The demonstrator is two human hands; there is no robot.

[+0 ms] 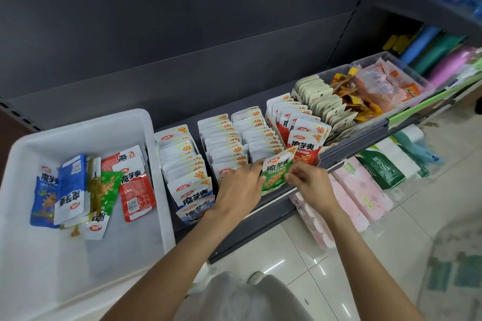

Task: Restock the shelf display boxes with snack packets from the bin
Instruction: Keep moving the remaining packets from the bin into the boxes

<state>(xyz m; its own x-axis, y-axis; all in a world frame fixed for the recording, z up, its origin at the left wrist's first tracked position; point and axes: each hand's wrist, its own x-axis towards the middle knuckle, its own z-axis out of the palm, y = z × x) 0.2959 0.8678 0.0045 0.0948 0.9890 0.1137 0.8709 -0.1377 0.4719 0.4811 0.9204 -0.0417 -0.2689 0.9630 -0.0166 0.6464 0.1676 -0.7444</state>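
While both hands pinch it, green packet stands upright.

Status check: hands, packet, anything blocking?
Left hand and right hand both pinch the green packet at the shelf's front edge. More packets wait in the white bin. Nothing blocking.

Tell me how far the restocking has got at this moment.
Well along, not finished. Done: several display boxes on the shelf already stand packed with rows of packets. In hand: the left hand and the right hand both pinch a green packet at the front of a row. Left: a handful of loose packets, blue, green and red, lie in the white bin.
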